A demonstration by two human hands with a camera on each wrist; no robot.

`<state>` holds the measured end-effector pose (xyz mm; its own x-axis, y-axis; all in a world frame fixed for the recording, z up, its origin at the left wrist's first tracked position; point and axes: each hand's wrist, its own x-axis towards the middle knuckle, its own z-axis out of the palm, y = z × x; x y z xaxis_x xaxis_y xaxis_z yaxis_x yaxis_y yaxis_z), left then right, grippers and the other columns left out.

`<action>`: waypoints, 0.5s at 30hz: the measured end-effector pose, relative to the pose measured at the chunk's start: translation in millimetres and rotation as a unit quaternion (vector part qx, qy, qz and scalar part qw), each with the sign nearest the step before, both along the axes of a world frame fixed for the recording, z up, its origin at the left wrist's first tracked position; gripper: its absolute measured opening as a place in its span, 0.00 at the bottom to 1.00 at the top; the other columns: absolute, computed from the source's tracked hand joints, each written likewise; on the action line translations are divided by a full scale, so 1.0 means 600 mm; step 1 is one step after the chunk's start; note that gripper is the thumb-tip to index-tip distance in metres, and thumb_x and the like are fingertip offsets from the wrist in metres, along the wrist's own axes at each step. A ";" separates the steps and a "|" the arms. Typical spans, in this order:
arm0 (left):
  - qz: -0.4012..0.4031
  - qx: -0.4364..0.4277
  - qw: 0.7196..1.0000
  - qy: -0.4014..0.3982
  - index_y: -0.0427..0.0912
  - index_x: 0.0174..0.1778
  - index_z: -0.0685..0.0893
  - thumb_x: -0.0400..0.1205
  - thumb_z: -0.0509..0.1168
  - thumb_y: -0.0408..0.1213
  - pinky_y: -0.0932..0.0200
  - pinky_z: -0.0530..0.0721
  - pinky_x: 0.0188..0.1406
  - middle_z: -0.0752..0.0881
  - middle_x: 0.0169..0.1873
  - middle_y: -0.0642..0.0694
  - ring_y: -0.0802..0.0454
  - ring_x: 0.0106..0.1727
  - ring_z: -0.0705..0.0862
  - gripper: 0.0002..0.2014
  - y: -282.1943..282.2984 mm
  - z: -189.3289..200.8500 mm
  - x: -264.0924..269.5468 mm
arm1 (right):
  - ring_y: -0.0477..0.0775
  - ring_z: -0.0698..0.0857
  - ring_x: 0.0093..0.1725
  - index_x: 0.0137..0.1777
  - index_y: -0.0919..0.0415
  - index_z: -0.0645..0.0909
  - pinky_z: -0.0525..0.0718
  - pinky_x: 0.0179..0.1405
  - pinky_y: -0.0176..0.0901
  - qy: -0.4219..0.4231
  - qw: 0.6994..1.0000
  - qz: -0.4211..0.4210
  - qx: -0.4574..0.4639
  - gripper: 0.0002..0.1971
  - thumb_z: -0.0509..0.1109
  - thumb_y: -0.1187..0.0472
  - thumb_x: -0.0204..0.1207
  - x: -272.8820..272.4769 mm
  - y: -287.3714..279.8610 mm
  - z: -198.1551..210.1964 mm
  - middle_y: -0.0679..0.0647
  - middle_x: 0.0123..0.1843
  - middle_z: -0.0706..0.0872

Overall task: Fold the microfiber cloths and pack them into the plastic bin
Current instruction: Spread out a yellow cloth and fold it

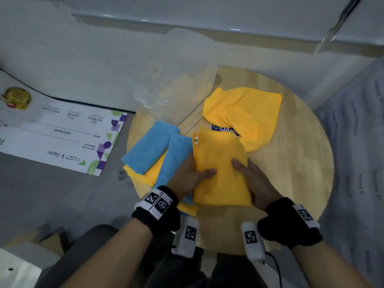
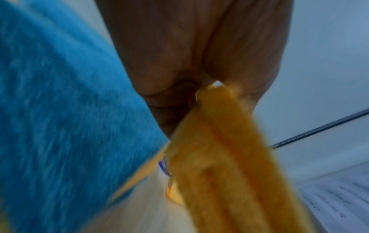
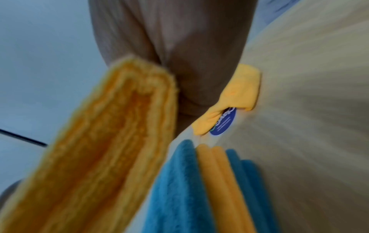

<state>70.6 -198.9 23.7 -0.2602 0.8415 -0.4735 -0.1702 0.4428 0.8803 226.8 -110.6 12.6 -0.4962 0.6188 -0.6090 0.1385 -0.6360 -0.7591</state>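
Both hands hold a folded yellow cloth (image 1: 222, 163) by its side edges over the near part of the round wooden table (image 1: 291, 173). My left hand (image 1: 197, 173) has its thumb on top and its fingers under the left edge. My right hand (image 1: 247, 173) grips the right edge the same way. The wrist views show the layered cloth edge (image 2: 219, 157) (image 3: 99, 141) pinched and raised off the table. Two folded blue cloths (image 1: 149, 144) (image 1: 174, 159) lie to the left on another yellow one (image 1: 149, 173). A loose yellow cloth (image 1: 249, 113) with a blue label lies behind. The clear plastic bin (image 1: 182, 69) stands at the table's far side.
A large printed board (image 1: 62, 132) lies on the grey floor to the left of the table. A grey printed sheet (image 1: 357, 142) lies to the right. A white ledge (image 1: 207, 15) runs along the back, with a thin rod at the upper right.
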 end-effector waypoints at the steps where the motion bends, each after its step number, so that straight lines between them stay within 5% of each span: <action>1: 0.010 0.015 1.000 0.014 0.52 0.72 0.69 0.77 0.71 0.36 0.53 0.83 0.59 0.81 0.63 0.55 0.56 0.61 0.82 0.28 -0.003 0.010 -0.021 | 0.56 0.85 0.60 0.72 0.50 0.73 0.84 0.60 0.58 0.004 1.000 -0.002 0.001 0.22 0.67 0.52 0.78 -0.021 -0.008 0.003 0.50 0.64 0.86; 5: 0.034 0.030 0.993 0.111 0.51 0.71 0.71 0.77 0.72 0.37 0.53 0.82 0.56 0.81 0.63 0.51 0.53 0.59 0.82 0.27 -0.013 0.023 -0.101 | 0.52 0.85 0.59 0.69 0.47 0.73 0.86 0.54 0.52 0.015 0.999 0.002 0.038 0.20 0.69 0.55 0.78 -0.093 -0.035 0.010 0.47 0.63 0.85; 7: -0.001 -0.022 0.975 0.220 0.48 0.74 0.69 0.77 0.72 0.40 0.51 0.78 0.58 0.79 0.67 0.46 0.47 0.62 0.80 0.30 -0.017 0.001 -0.133 | 0.56 0.85 0.59 0.68 0.51 0.74 0.87 0.50 0.54 -0.065 0.996 0.047 0.047 0.19 0.70 0.53 0.78 -0.116 -0.051 -0.006 0.51 0.64 0.84; 11: -0.134 -0.166 0.910 0.355 0.42 0.79 0.61 0.78 0.70 0.47 0.49 0.73 0.63 0.73 0.73 0.40 0.39 0.70 0.74 0.36 -0.032 -0.056 -0.144 | 0.62 0.83 0.54 0.58 0.59 0.73 0.88 0.49 0.58 -0.242 0.949 0.165 0.115 0.16 0.71 0.52 0.77 -0.133 -0.077 -0.064 0.60 0.58 0.81; 15: -0.114 -0.185 0.890 0.401 0.40 0.76 0.64 0.76 0.70 0.49 0.47 0.74 0.62 0.72 0.70 0.38 0.39 0.68 0.73 0.36 -0.037 -0.069 -0.132 | 0.63 0.84 0.49 0.53 0.61 0.74 0.86 0.48 0.61 -0.293 0.905 0.210 0.225 0.20 0.70 0.45 0.75 -0.129 -0.076 -0.077 0.62 0.52 0.83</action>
<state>-8.6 -221.2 -17.9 -0.4819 0.7414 -0.4670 0.5792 0.6695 0.4651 149.5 -156.0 -33.6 -0.4197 0.7009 -0.5768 0.7587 -0.0780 -0.6468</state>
